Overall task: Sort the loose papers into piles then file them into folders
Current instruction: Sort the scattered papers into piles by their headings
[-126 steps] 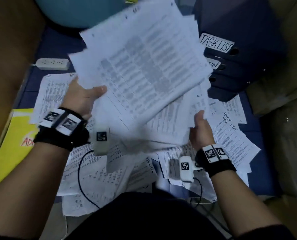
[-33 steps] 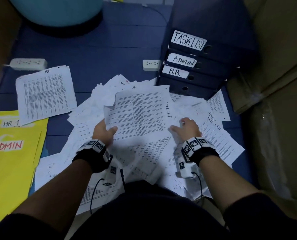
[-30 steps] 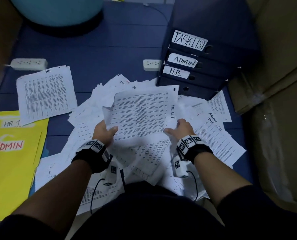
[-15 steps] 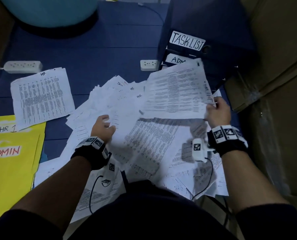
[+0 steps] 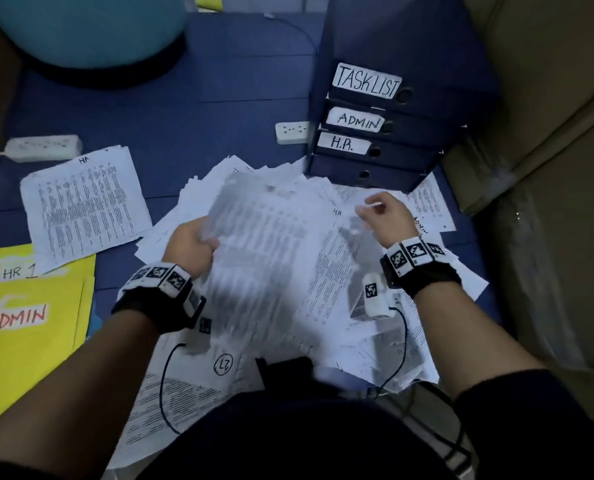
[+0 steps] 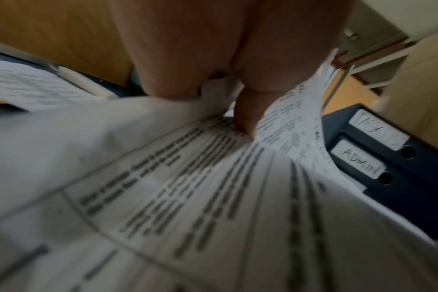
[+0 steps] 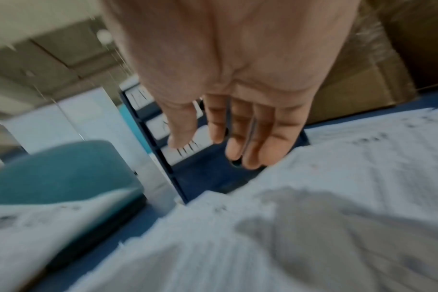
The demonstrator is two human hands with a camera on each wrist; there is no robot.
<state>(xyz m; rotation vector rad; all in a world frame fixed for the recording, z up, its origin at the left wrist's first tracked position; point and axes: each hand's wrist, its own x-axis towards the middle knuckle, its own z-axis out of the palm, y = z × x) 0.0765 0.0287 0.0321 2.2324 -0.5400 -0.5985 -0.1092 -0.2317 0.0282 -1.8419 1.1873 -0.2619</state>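
Dim, bluish light throughout. Motion blur smears the sheet (image 5: 261, 258) at centre in the head view; both wrist views are soft, with wide-angle stretching toward the lower edges.

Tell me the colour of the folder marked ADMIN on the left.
Yellow folder, with ADMIN written in red; the head view shows it best.

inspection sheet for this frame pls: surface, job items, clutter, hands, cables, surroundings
Surface: blue floor mat, partly covered by paper.
Job's things: loose papers heaped centre; separate HR pile; yellow folders marked HR 1, ADMIN; binders labelled TASKLIST, ADMIN, H.R.
Clutter: two power strips.
Hands: left hand grips a blurred sheet; right hand open, holding nothing.
Cables: wrist-camera cables trail over the papers.
Surroundings: teal round object, cardboard boxes.
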